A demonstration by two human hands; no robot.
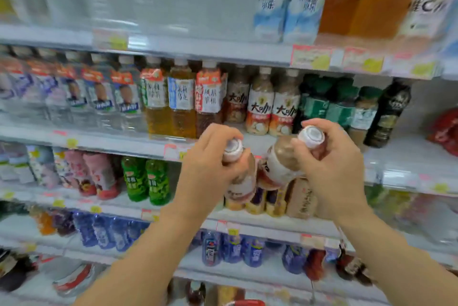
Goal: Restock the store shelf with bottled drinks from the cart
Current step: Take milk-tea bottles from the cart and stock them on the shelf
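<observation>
Both forearms reach up from the near edge toward the store shelf (119, 143), which looks mostly stocked. The left grip (210, 159) clasps the left bottle (241, 183) by its neck, and the right grip (334, 164) clasps the right bottle (282, 164) likewise. Both bottles are tilted, just short of the matching row (259, 107), and are not yet placed. No cart shows.

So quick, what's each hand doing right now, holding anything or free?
The left hand grips a white-capped bottle by its neck.
The right hand grips a second white-capped bottle by its neck.
</observation>
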